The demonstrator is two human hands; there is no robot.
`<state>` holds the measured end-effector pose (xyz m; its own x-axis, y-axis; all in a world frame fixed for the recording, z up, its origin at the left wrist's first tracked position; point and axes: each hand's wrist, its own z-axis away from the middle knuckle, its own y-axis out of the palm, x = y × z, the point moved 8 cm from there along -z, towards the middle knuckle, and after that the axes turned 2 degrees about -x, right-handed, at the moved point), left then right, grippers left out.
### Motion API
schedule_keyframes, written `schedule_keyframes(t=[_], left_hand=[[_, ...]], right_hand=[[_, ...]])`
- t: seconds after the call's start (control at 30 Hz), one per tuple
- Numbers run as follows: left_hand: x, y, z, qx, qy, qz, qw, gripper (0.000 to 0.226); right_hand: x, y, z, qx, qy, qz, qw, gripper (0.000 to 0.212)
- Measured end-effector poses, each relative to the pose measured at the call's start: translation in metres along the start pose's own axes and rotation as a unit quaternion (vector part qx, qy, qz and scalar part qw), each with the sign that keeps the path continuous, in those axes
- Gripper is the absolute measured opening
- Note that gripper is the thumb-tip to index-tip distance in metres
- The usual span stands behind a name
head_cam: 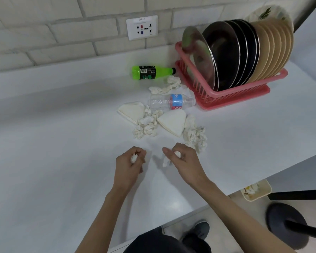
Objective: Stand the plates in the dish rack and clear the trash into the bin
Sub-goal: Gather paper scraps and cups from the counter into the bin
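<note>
on the white tabletop (53, 161), the left hand (130, 164) is gripping a crumpled tissue (134, 158), while the right hand (183, 157) is pinching another tissue wad (167, 160).

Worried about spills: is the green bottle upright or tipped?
Tipped: the green bottle lies on its side, cap toward the dish rack.

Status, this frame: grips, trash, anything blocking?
Left grip holds tissue wad; right grip holds second wad. Plates in rack; green bottle, clear bottle, tissues on counter. No obstruction seen.
</note>
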<state>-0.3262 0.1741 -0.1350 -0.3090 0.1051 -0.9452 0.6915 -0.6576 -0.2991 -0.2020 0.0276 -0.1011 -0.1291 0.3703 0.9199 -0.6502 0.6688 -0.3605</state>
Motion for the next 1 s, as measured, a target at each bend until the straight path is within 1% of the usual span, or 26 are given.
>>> schedule_keyframes(t=[0.03, 0.1, 0.17, 0.3, 0.37, 0.47, 0.5, 0.6, 0.67, 0.77, 0.87, 1.0], left_hand=[[-0.001, 0.004, 0.002, 0.006, -0.001, -0.003, 1.000, 0.015], [-0.006, 0.011, 0.004, 0.017, 0.003, -0.008, 1.000, 0.016], [-0.011, 0.019, 0.006, 0.031, 0.008, -0.015, 0.999, 0.017], [-0.017, 0.035, 0.009, 0.058, 0.015, -0.029, 0.998, 0.017], [-0.019, 0.044, 0.011, 0.069, 0.017, -0.032, 0.997, 0.018], [-0.025, 0.060, 0.012, 0.085, 0.015, -0.036, 0.996, 0.018], [-0.029, 0.066, 0.013, 0.092, 0.018, -0.034, 0.995, 0.017], [-0.046, 0.091, 0.016, 0.114, 0.026, -0.015, 0.993, 0.016], [-0.059, 0.114, 0.021, 0.140, 0.037, -0.018, 0.989, 0.021], [-0.074, 0.159, 0.032, 0.195, 0.043, -0.023, 0.980, 0.035], [-0.095, 0.206, 0.047, 0.242, 0.095, -0.038, 0.965, 0.048], [-0.117, 0.272, 0.072, 0.284, 0.145, -0.044, 0.947, 0.061]], right_hand=[[-0.006, -0.002, 0.000, -0.013, 0.010, 0.004, 1.000, 0.040], [-0.014, -0.007, -0.001, -0.033, 0.014, 0.008, 0.999, 0.023], [-0.019, -0.009, 0.001, -0.034, 0.024, -0.005, 0.999, 0.014], [-0.027, -0.010, 0.010, -0.003, 0.079, -0.064, 0.995, 0.016], [-0.031, -0.013, 0.013, 0.010, 0.074, -0.036, 0.997, 0.016], [-0.035, -0.024, 0.019, 0.011, 0.041, 0.014, 0.999, 0.014], [-0.036, -0.030, 0.021, 0.005, 0.043, 0.021, 0.999, 0.019], [-0.045, -0.059, 0.031, -0.036, 0.076, 0.046, 0.995, 0.051], [-0.053, -0.084, 0.040, -0.075, 0.092, 0.056, 0.991, 0.062], [-0.066, -0.125, 0.057, -0.127, 0.115, 0.048, 0.984, 0.058], [-0.079, -0.165, 0.079, -0.158, 0.124, 0.029, 0.979, 0.060], [-0.107, -0.226, 0.116, -0.220, 0.158, 0.042, 0.962, 0.060]])
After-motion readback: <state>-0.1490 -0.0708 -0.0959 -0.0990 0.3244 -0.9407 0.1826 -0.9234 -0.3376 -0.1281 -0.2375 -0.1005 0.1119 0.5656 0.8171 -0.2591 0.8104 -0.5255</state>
